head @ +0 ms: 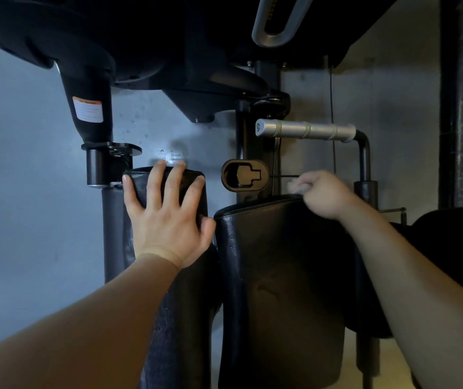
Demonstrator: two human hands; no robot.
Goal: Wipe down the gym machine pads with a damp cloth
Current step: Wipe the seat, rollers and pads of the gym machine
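Two black leather pads of the gym machine fill the middle. My left hand [165, 217] lies flat with fingers spread over the top end of the narrow left pad [188, 290]. My right hand [323, 193] is blurred and closed around a small pale cloth [297, 187], pressed at the top edge of the wider centre pad [281, 276]. Only a corner of the cloth shows past my fingers.
A silver handle [306, 130] on a black bent tube juts out above my right hand. A black oval adjuster [244, 175] sits between the hands. A black pivot post with a warning label [87, 109] stands at the left. Grey floor lies behind, another dark pad [455, 242] at right.
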